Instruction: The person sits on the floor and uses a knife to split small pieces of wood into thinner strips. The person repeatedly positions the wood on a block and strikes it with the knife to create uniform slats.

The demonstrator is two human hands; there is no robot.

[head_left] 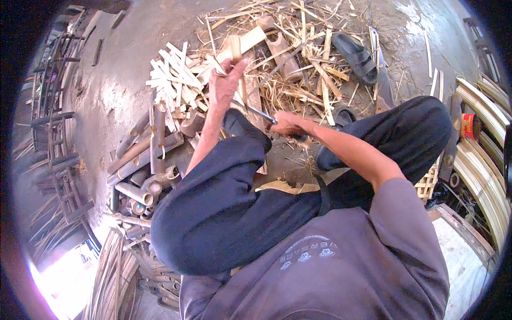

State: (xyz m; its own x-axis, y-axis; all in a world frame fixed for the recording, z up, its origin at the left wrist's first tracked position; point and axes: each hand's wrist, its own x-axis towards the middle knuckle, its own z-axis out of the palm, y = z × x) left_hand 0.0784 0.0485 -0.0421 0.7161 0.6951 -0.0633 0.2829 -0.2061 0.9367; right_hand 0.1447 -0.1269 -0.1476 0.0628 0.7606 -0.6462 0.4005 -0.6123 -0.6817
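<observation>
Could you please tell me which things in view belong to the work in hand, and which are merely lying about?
Apparently part of the work:
bamboo piece in the left hand
bladed tool in the right hand
pale strips, probably

Apparently just lying about:
loose dark sandal
red container

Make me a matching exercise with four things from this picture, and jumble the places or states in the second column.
Column one:
1. Left hand
2. Right hand
3. Dark sandal
4. Red container

Column two:
A. Beside long pale strips at far right
B. Gripping a bamboo piece
C. On the floor beside scraps
D. Gripping a bladed tool

Pairs: 1-B, 2-D, 3-C, 4-A.
</observation>
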